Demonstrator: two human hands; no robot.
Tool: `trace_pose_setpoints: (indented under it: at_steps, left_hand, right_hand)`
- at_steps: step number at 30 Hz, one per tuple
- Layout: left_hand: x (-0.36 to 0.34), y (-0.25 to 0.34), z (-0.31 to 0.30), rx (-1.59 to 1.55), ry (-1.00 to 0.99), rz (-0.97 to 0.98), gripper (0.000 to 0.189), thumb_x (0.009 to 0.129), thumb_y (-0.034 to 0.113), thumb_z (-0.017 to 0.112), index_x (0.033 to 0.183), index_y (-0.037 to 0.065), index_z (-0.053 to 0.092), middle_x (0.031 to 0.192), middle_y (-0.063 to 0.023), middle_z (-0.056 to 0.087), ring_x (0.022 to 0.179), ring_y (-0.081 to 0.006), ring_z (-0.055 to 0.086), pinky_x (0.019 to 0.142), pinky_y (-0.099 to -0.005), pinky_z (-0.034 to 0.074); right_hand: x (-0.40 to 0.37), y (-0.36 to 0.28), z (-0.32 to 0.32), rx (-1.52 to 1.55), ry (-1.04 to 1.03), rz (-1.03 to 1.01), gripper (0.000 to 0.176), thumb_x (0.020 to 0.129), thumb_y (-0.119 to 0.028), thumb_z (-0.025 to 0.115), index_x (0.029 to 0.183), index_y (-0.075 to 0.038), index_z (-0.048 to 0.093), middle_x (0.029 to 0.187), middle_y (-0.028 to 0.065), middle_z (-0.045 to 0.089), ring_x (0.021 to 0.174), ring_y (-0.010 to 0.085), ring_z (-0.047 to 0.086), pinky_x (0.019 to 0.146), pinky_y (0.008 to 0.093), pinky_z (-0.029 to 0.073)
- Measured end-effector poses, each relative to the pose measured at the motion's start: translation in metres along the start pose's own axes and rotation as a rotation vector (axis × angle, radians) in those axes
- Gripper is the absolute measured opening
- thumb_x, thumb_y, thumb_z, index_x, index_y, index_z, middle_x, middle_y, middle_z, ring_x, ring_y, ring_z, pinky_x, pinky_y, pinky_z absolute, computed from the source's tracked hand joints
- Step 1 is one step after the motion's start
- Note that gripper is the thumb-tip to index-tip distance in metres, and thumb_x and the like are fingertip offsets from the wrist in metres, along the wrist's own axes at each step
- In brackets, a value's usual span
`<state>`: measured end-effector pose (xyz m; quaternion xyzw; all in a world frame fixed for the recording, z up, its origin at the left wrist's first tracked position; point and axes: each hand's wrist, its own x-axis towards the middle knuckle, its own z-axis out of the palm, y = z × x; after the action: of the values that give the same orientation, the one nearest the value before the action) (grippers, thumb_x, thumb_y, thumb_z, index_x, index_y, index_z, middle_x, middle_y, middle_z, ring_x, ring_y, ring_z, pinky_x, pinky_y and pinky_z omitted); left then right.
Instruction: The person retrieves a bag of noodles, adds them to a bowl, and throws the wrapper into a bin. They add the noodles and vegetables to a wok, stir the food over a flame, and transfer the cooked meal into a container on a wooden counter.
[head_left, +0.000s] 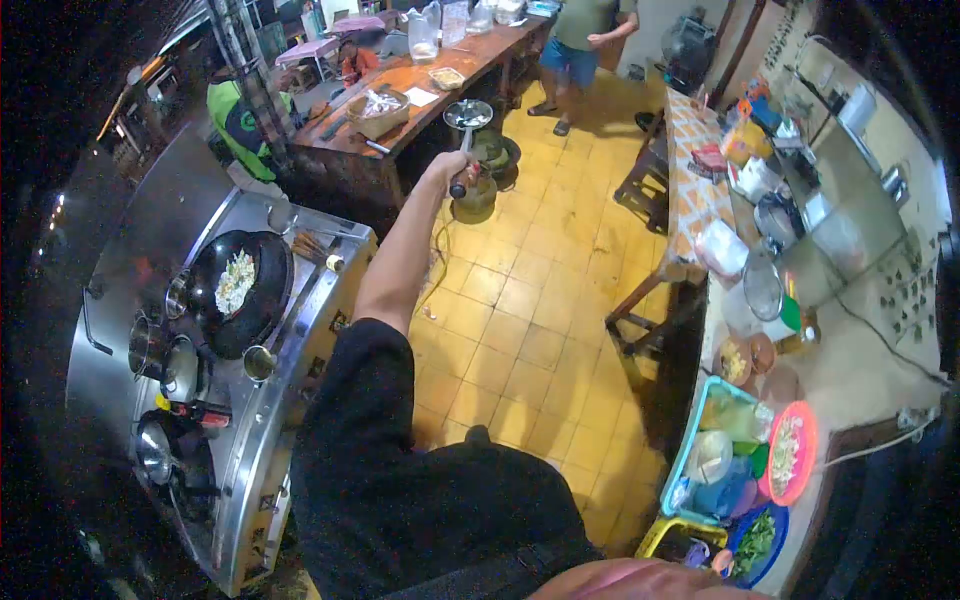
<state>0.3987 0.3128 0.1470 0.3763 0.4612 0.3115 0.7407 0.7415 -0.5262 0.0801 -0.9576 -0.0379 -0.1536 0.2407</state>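
**Left hand closed tight round the handle of a metal utensil, arm stretched out!**

And what a grip: the left hand has its fingers wrapped round the dark handle, the round-headed utensil pointing away over the floor, near the end of the wooden table. The right hand can't be made out, so no call on its hold.

Biggest player out here, the yellow tiled floor, running up the middle. Down the left side, the steel cooking station; up ahead, the long wooden table, carrying a brown basket and clear bags. Over on the right, it's the patterned table. Beyond the utensil stands a person in blue shorts, and at the left of the wooden table, there's a person in bright green.

Back to the station, where the big black wok has pale chopped food lying in it! Lower right, the turquoise basket is packed with containers, right beside the pink basket of pale pieces; just below, a blue bowl with leafy greens. Smallest of the lot, a little metal cup by the wok, and a red-labelled bottle lying on its side.
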Motion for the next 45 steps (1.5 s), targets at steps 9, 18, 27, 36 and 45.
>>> trace_pose_setpoints:
  at_steps: [9,18,27,36,45]
  left_hand:
    - [-0.128,-0.039,-0.074,0.617,0.071,0.183,0.025,0.08,0.013,0.054,0.058,0.002,0.056,0.05,-0.0083,0.056,0.039,-0.0167,0.052,0.041,-0.0324,0.042]
    - [-0.295,-0.119,-0.091,0.134,0.282,-0.221,0.01,0.084,0.011,0.059,0.086,0.004,0.052,0.058,0.0005,0.045,0.043,-0.0078,0.043,0.039,-0.0247,0.038]
    - [-0.345,-0.149,-0.103,-0.142,0.7,-0.069,0.016,0.085,0.008,0.06,0.097,0.004,0.049,0.06,0.0004,0.046,0.043,-0.0065,0.043,0.037,-0.0236,0.036]
    - [-0.412,-0.169,-0.202,-0.29,1.055,0.11,0.012,0.087,0.011,0.059,0.087,0.004,0.049,0.056,-0.0002,0.047,0.042,-0.0082,0.047,0.037,-0.0245,0.038]
    - [-0.453,-0.178,-0.311,-0.376,1.235,0.055,0.013,0.085,0.013,0.059,0.084,0.005,0.049,0.058,-0.0016,0.049,0.042,-0.0097,0.047,0.037,-0.0263,0.038]
  right_hand:
    - [0.041,-0.146,0.031,0.337,-0.076,-0.23,0.051,0.091,-0.025,0.038,0.139,-0.006,0.034,0.137,0.0178,0.041,0.127,0.0336,0.038,0.108,0.0487,0.022]
    - [-0.019,-0.544,0.268,1.329,-1.403,0.069,0.036,0.089,-0.012,0.049,0.123,0.0,0.043,0.106,0.0134,0.057,0.076,0.0158,0.059,0.046,0.0181,0.042]
    - [-0.274,-0.792,0.326,1.261,-2.818,0.32,0.018,0.088,-0.008,0.052,0.105,-0.003,0.051,0.089,0.0091,0.057,0.063,0.0054,0.054,0.04,0.0126,0.042]
    - [-0.597,-0.865,0.266,0.791,-2.661,0.052,0.021,0.092,-0.012,0.05,0.108,0.0,0.054,0.081,0.0059,0.056,0.072,0.0131,0.056,0.058,0.0195,0.045]
    - [-0.846,-0.903,0.184,0.343,-2.411,-0.364,0.049,0.085,-0.039,0.06,0.12,-0.006,0.05,0.115,0.0153,0.057,0.1,0.0263,0.059,0.081,0.044,0.05]
